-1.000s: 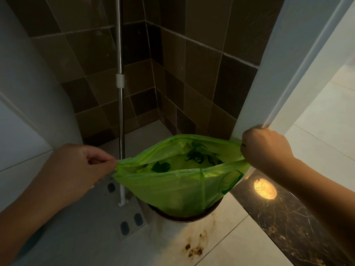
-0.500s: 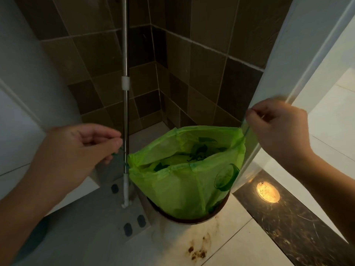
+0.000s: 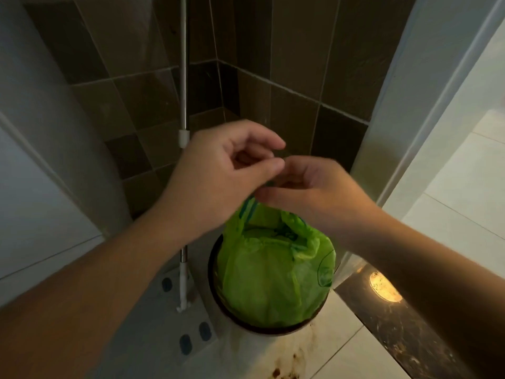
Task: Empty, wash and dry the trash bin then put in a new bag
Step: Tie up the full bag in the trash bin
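Observation:
A full green trash bag (image 3: 273, 280) sits in a round trash bin (image 3: 216, 285) with a dark rim, on the tiled floor in the corner. Its top is gathered into a narrow neck that rises to my hands. My left hand (image 3: 221, 170) and my right hand (image 3: 308, 187) meet directly above the bag, fingers curled, pinching the bag's drawn-up handles between them. The handles themselves are mostly hidden behind my fingers.
A mop with a metal pole (image 3: 184, 77) and flat grey head (image 3: 185, 324) stands just left of the bin. Dark tiled walls close the corner behind. A white door frame (image 3: 410, 132) rises at right, with a dark glossy threshold (image 3: 396, 324) below. Brown stains (image 3: 284, 370) mark the floor.
Both hands, which held the bag's edges wide apart, have come together above the bin. The bag's open mouth is now drawn shut into a neck.

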